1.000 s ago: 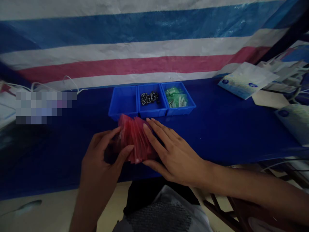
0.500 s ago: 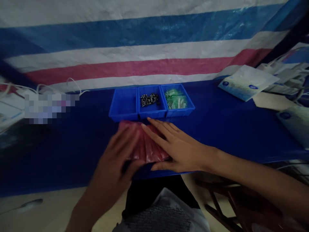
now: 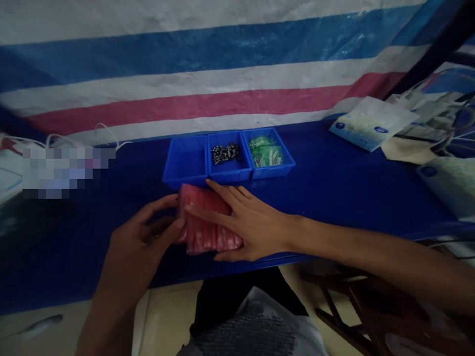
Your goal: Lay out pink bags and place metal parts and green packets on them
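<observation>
One stack of red plastic bags lies flat on the blue table, near its front edge and just in front of a row of bins. The right hand rests palm-down on top of the stack, fingers spread and pressing on it, thumb at the stack's near edge. The left hand meets the stack at its left edge, thumb and fingertips pinching that edge, the other fingers loosely curled. Three small blue bins stand side by side just behind the stack: the left bin shows nothing inside, the middle bin holds small dark metal parts, the right bin holds green packets. White printed pouches lie well apart at the far right.
</observation>
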The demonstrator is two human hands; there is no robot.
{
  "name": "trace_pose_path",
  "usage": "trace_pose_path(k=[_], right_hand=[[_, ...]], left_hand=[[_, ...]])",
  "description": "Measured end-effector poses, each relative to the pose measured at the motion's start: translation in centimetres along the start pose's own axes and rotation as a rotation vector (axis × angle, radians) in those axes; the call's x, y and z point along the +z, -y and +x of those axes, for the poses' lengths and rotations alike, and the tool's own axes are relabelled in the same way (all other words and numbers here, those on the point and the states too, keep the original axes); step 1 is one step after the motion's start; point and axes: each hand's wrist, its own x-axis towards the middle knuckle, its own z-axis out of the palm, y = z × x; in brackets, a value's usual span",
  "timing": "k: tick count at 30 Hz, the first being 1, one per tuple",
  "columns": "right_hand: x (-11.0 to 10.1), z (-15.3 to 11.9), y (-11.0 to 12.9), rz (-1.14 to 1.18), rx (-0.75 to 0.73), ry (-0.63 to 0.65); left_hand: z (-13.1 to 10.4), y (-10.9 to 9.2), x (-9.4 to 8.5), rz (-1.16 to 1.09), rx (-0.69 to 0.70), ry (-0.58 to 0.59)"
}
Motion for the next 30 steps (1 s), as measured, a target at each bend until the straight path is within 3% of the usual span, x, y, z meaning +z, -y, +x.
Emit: trace_pose_path(k=[4,7,11,14,16,18,22,25,30], right_hand=[[-0.3,0.1,-0.1,0.008,0.024,0.078],[-0.5,-0.3,-0.5,-0.017,0.035,0.100],[-0.6,-1.0,-0.7,-0.063,0.017,0.061],[-0.7,-2.1,-0.7,-0.096,-0.022,-0.018],[-0.9,-3.3,-0.8,-0.127,-0.030,-0.072],[-1.2,-4.8,-1.2,-0.167,-0.015,-0.121],[-1.5,-7.6,-1.8,-0.236,0.038,-0.163],[-1.4,-8.7,-1.8,-0.319,0.082,-0.170],[-1.2,-9.0,-1.4,-0.391,0.097,-0.237]], left_hand=[[0.5,1.7,-0.6,0.020,0.000,-0.081],[0.9,2.7,-0.9,0.168,0.157,-0.093],[0.2,2.2,-0.9,0.543,0.632,-0.209],[-0.9,1.4,-0.1,0.665,1.014,-0.055],[-1.4,1.2,0.9,0.772,1.181,0.078],[-1.6,1.2,1.9,0.914,1.282,0.123],[-1.6,1.1,3.4,1.013,1.345,0.099],[-2.0,0.8,4.3,0.969,1.289,0.078],[-2.6,0.8,6.7,0.911,1.214,0.170]])
